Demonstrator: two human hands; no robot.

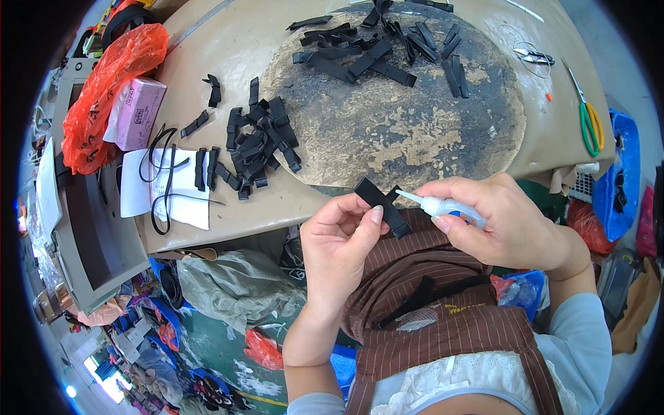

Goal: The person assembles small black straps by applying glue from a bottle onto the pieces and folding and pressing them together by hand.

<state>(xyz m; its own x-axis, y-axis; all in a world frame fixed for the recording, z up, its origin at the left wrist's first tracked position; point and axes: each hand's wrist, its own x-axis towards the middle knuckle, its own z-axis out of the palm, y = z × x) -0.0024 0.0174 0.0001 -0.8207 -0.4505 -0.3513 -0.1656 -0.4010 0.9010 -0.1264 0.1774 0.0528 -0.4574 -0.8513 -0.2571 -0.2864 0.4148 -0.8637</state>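
My left hand (340, 238) pinches a black ribbon bow (384, 207) between thumb and fingers, held just off the table's near edge. In my right hand (499, 220) is a small white glue bottle (453, 210), tilted so its narrow nozzle meets or nearly meets the bow. Whether glue is coming out cannot be seen. Beyond my hands, several black ribbon strips (360, 59) lie on the far part of a worn round board (401, 131). A pile of black folded ribbon pieces (263, 142) sits to the board's left.
Green-and-yellow-handled scissors (590, 130) and small snips (534, 57) lie at the right. On the left are a red plastic bag (111, 97), a pink tissue box (138, 114), white paper (187, 207) with black cord, and an open drawer (97, 242). A blue basin (615, 176) stands beyond the right edge.
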